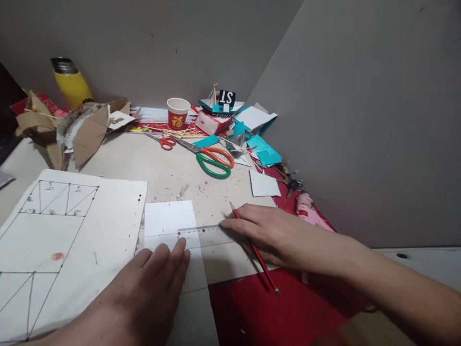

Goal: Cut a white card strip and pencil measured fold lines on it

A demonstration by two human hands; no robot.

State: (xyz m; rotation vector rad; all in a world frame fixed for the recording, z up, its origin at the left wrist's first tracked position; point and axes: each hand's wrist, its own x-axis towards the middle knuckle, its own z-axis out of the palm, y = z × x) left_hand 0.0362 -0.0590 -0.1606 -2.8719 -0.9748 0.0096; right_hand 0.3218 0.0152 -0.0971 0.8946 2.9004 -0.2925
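Observation:
A strip of white card (169, 214) with thin pencil lines lies on the table, and a clear ruler (212, 229) rests across it. My left hand (154, 278) lies on the card, fingers stretched out, fingertips touching the ruler's left end. To the right, my right hand (268, 230) has a red pencil (260, 259) tucked between its fingers, point up and away from me. Its fingertips also touch the ruler's right part; the thumb is mostly hidden. Left of the card is a large white sheet (108, 230) with drawn lines and triangles.
Scissors with orange and green handles (215, 168), small red scissors (166, 143), a paper cup (177, 115) and thin wooden sticks (180, 133) lie farther back. Blue card scraps (264, 150) and keys (293, 185) are at right. Cut cardboard (91, 134) and a yellow bottle (74, 86) stand left.

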